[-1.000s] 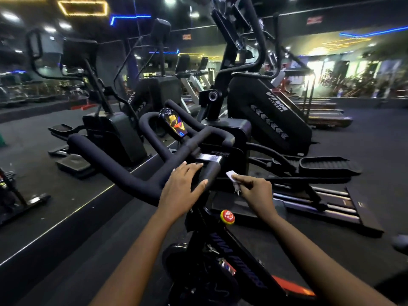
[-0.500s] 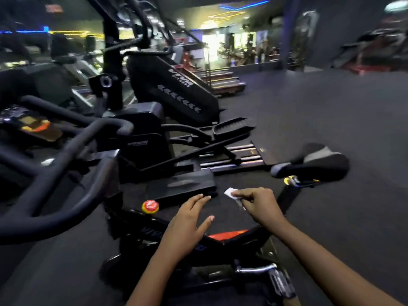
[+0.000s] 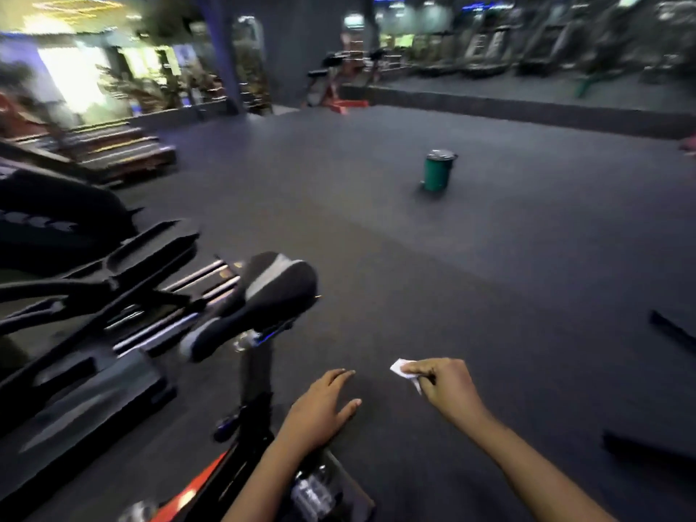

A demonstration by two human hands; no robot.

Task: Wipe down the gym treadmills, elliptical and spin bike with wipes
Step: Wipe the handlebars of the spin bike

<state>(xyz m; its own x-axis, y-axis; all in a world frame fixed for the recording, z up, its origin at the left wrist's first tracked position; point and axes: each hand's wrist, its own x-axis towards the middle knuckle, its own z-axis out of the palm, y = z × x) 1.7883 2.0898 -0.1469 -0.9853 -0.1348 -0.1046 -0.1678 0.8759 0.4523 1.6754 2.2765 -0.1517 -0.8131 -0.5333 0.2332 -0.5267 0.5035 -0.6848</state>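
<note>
Bin (image 3: 436,175) stands beyond saddle (image 3: 278,292) and wipe (image 3: 403,371).

The saddle (image 3: 278,292) of the spin bike (image 3: 256,382) stands ahead and left of the left hand (image 3: 320,408), the elliptical (image 3: 94,280) further left, the right hand (image 3: 448,389) with the wipe (image 3: 403,372) to the right, a bin (image 3: 437,175) well ahead on the floor (image 3: 489,295), and seemingly treadmills (image 3: 486,50) along the far right.

A single wide-angle camera, worn on the head, looks forward and down over the gym floor (image 3: 470,280). Nearest the lens, at the bottom edge, are the left hand (image 3: 320,405) and the right hand (image 3: 446,386), which pinches a wipe (image 3: 403,371). The spin bike saddle (image 3: 271,295) sits close at lower left. A green bin (image 3: 436,174) stands well off at mid-floor, and blurred treadmills (image 3: 486,50) line the far top right.
</note>
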